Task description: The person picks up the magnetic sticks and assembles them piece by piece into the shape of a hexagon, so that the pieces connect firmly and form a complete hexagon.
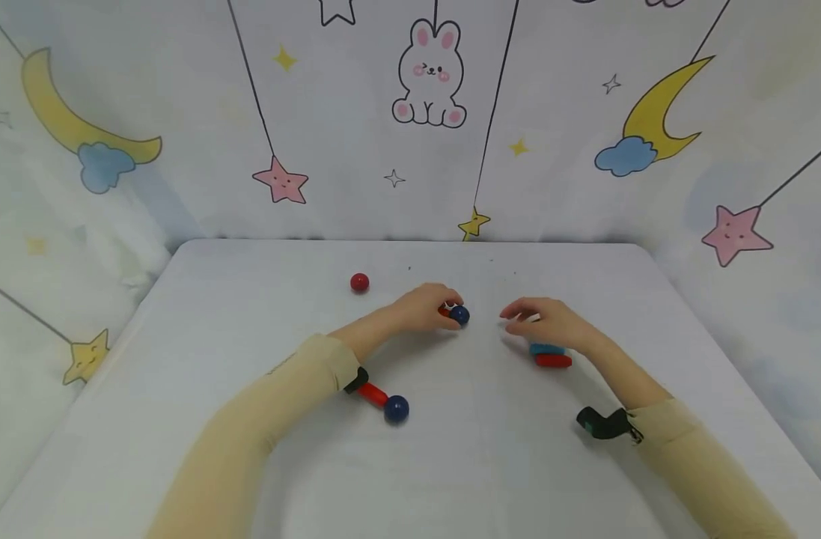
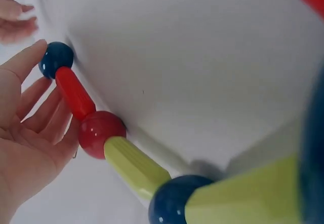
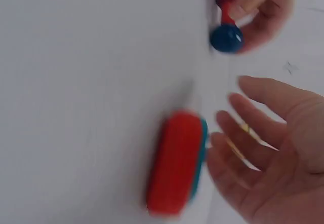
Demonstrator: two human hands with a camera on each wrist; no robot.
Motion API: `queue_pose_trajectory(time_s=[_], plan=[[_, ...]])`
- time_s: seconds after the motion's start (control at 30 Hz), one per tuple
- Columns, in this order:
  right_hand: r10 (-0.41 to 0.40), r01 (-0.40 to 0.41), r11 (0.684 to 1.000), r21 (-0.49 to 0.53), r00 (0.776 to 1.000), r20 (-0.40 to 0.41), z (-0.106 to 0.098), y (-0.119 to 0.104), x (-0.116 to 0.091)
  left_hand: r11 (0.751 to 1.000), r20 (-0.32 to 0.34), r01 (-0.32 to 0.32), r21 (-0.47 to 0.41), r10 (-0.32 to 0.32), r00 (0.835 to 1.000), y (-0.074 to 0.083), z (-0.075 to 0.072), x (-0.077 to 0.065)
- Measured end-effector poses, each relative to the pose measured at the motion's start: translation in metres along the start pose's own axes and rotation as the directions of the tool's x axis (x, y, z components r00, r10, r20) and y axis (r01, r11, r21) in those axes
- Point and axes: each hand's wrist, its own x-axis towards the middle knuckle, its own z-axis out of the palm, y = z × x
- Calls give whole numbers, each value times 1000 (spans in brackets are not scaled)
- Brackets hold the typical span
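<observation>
My left hand (image 1: 426, 307) holds the far end of a toy chain of balls and rods, between thumb and fingers. At that end are a blue ball (image 2: 56, 60), a red rod (image 2: 76, 93) and a red ball (image 2: 103, 134). Yellow-green rods (image 2: 136, 166) and another blue ball (image 2: 174, 201) follow toward the wrist. In the head view my left forearm hides the middle; a red rod (image 1: 373, 394) and blue ball (image 1: 397, 409) show below it. My right hand (image 1: 548, 322) hovers with parted, empty fingers beside a red rod (image 3: 174, 163) and a teal rod (image 3: 199, 158).
A loose red ball (image 1: 359, 282) lies on the white table (image 1: 248, 299) beyond my left forearm. A patterned cloth (image 1: 356, 112) hangs behind the table's far edge. A dark wrist camera (image 1: 604, 424) sits at my right cuff.
</observation>
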Motion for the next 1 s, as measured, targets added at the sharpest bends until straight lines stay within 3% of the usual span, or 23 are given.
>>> queue_pose_trajectory(time_s=[0.17, 0.3, 0.4, 0.67, 1.0], plan=[[59, -53, 997, -61, 994, 96, -22, 15, -31, 1000, 17, 11, 21, -11, 1000, 1, 3, 5], [102, -96, 993, -65, 990, 98, -24, 22, -38, 999, 15, 17, 27, -17, 1000, 0, 4, 7], [98, -94, 994, -61, 993, 65, -17, 22, -30, 1000, 21, 7, 29, -8, 1000, -1, 5, 8], [-37, 32, 997, -66, 997, -71, 21, 0, 12, 1000, 28, 4, 2, -4, 1000, -3, 5, 5], [-122, 120, 992, -26, 988, -98, 36, -20, 38, 1000, 30, 9, -11, -8, 1000, -5, 4, -1]])
